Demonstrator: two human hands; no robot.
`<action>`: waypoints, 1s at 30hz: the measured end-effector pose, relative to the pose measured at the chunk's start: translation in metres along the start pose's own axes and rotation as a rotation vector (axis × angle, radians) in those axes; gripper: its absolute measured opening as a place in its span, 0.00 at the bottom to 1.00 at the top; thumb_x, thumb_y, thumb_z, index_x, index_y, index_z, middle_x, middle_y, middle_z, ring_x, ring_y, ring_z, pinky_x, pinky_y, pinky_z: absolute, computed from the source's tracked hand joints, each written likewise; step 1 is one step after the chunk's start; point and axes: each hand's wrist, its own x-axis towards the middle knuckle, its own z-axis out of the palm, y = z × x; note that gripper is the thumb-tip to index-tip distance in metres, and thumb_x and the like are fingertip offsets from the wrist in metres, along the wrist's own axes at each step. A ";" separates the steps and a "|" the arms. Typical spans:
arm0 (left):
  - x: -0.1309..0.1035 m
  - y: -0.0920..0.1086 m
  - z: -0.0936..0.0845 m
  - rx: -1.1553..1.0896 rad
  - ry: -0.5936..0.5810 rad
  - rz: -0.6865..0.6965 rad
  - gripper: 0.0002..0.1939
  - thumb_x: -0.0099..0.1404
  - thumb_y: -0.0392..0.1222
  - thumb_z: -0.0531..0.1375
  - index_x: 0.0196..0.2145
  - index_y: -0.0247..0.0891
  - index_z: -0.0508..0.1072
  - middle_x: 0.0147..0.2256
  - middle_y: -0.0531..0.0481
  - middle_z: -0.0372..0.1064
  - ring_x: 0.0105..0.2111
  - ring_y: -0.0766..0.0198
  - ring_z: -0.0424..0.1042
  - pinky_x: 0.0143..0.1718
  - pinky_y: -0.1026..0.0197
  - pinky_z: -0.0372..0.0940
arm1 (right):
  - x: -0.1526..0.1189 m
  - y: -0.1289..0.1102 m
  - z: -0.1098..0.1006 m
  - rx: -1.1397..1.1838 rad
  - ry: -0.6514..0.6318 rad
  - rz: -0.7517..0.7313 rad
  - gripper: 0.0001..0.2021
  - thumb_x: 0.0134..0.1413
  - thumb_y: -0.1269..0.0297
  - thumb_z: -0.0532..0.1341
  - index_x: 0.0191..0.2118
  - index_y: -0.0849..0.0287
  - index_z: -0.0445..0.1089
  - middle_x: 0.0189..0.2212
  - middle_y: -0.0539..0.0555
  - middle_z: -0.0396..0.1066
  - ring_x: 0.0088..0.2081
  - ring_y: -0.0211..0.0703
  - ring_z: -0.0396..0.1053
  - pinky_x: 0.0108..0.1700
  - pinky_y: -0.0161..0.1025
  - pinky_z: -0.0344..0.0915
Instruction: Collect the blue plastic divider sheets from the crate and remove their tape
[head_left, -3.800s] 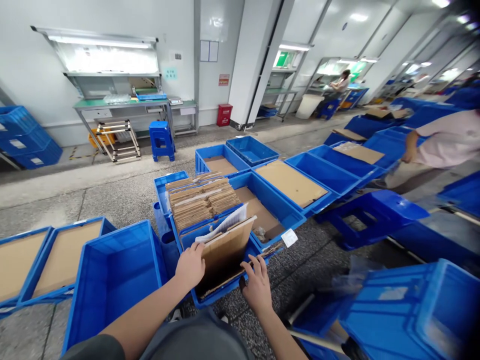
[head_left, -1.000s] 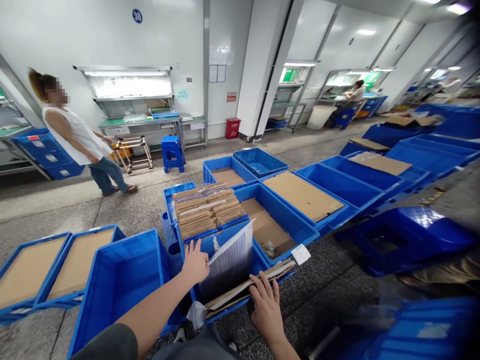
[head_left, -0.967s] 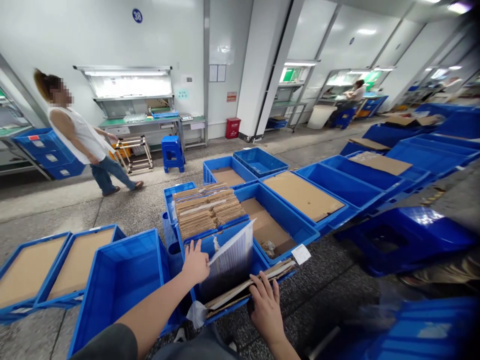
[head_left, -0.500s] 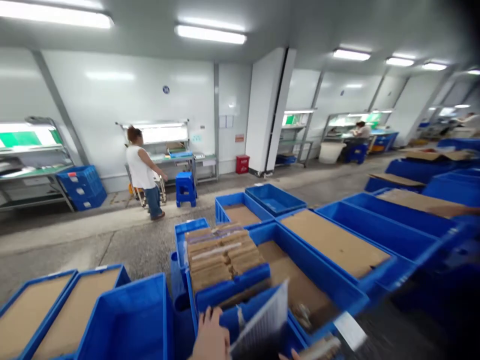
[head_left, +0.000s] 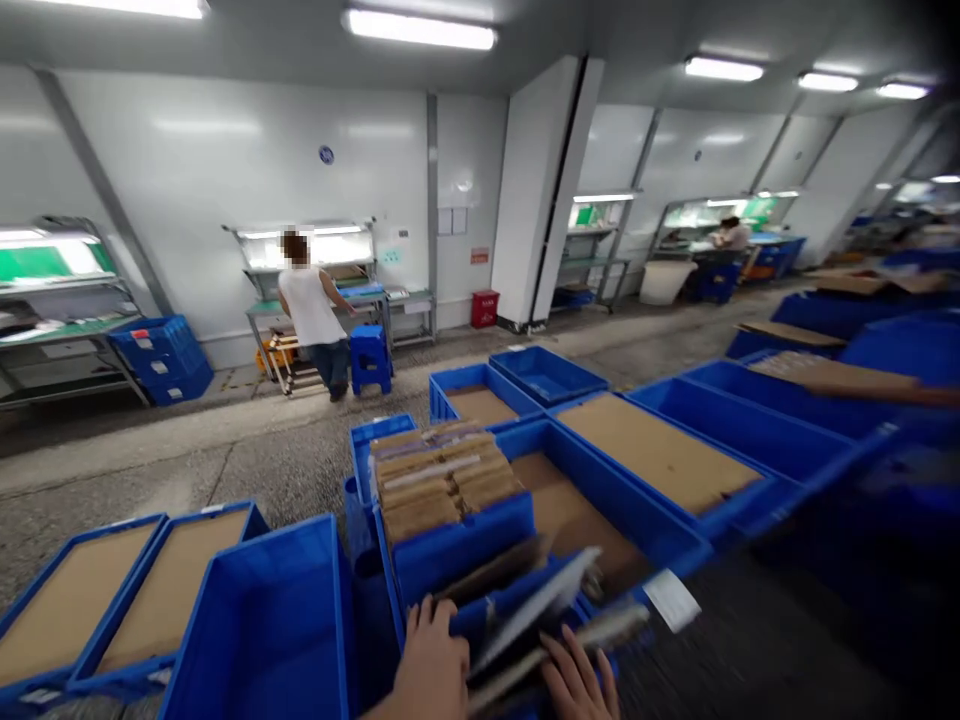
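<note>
In the head view, your left hand (head_left: 433,658) has its fingers loosely bent over the far-left part of the blue plastic crate (head_left: 463,556); whether it grips anything, you can't tell. Your right hand's (head_left: 582,684) fingers are slightly spread over a bundle of thin grey-brown sheets (head_left: 619,622) (thumb hidden, so its hold is unclear). Between your hands tilts a white printed sheet (head_left: 538,606), now nearly edge-on; a second ago its striped face showed. Beyond your left hand, the packed brown cardboard sheets (head_left: 448,482) stay put, while a person in white (head_left: 313,312) has moved rightward.
</note>
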 end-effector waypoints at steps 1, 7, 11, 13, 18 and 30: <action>-0.007 0.003 0.000 0.033 0.038 0.028 0.11 0.56 0.40 0.55 0.33 0.46 0.77 0.58 0.49 0.57 0.62 0.44 0.49 0.64 0.41 0.38 | -0.001 -0.004 -0.010 0.024 -0.058 0.065 0.22 0.39 0.73 0.55 0.43 0.50 0.72 0.53 0.49 0.69 0.63 0.55 0.54 0.66 0.61 0.39; -0.022 0.002 0.000 0.090 0.126 0.112 0.11 0.57 0.33 0.53 0.32 0.43 0.73 0.56 0.50 0.59 0.60 0.46 0.51 0.61 0.42 0.45 | 0.010 -0.017 -0.032 0.041 -0.270 0.154 0.16 0.46 0.75 0.55 0.41 0.54 0.71 0.57 0.50 0.65 0.66 0.53 0.45 0.67 0.60 0.31; -0.028 0.001 0.004 0.089 0.143 0.139 0.11 0.60 0.33 0.52 0.32 0.42 0.73 0.55 0.50 0.59 0.61 0.46 0.50 0.62 0.42 0.45 | 0.008 -0.017 -0.032 0.035 -0.282 0.137 0.14 0.47 0.73 0.57 0.41 0.55 0.70 0.62 0.52 0.59 0.66 0.54 0.43 0.67 0.62 0.30; -0.031 0.002 0.004 0.080 0.155 0.163 0.11 0.61 0.33 0.51 0.32 0.42 0.72 0.55 0.50 0.60 0.60 0.48 0.52 0.62 0.43 0.45 | 0.006 -0.017 -0.031 0.031 -0.285 0.127 0.13 0.48 0.72 0.57 0.41 0.56 0.70 0.64 0.53 0.54 0.66 0.55 0.43 0.66 0.62 0.30; -0.035 0.002 0.004 0.077 0.162 0.173 0.12 0.62 0.32 0.50 0.31 0.41 0.71 0.55 0.52 0.62 0.60 0.50 0.54 0.63 0.42 0.44 | 0.009 -0.015 -0.031 0.005 -0.310 0.101 0.12 0.49 0.69 0.59 0.41 0.56 0.70 0.65 0.54 0.52 0.67 0.55 0.42 0.66 0.62 0.30; -0.033 -0.012 0.003 0.084 0.064 0.253 0.14 0.64 0.33 0.48 0.37 0.43 0.72 0.60 0.59 0.60 0.64 0.43 0.47 0.62 0.37 0.46 | 0.032 -0.016 -0.049 -0.058 -0.473 0.067 0.15 0.45 0.72 0.58 0.41 0.53 0.69 0.68 0.48 0.44 0.66 0.52 0.44 0.66 0.57 0.30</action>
